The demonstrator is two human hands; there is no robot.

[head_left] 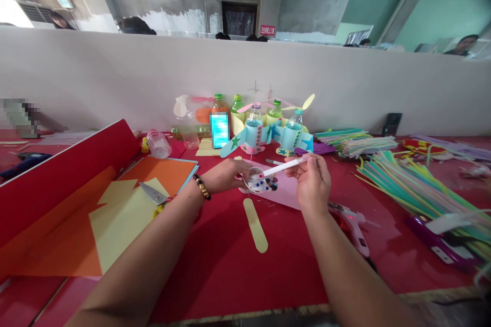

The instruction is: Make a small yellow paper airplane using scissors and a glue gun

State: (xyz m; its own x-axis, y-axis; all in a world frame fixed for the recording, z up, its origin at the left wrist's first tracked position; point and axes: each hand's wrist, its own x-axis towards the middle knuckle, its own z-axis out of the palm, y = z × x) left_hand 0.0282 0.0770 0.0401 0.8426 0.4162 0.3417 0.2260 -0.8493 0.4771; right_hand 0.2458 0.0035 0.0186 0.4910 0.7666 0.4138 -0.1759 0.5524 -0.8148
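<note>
My left hand (230,174), below which a beaded bracelet circles the wrist, is closed on the side of a cup of markers (261,185). The cup is tipped so that several marker ends face me. In my right hand (313,179) a white marker (286,165) is pinched by one end, its other end close to the cup's mouth. Under the cup lies a pink paper sheet (286,191). A pale yellow paper strip with rounded ends (255,226) lies flat on the red table in front of the cup.
Bottle planes (253,133) with paper wings stand behind my hands, beside a lit phone (220,130). Scissors (153,194) rest on coloured paper at left. A glue gun (355,227) lies right of my right hand, near bundled pipe cleaners (414,194). A white partition (115,76) runs behind.
</note>
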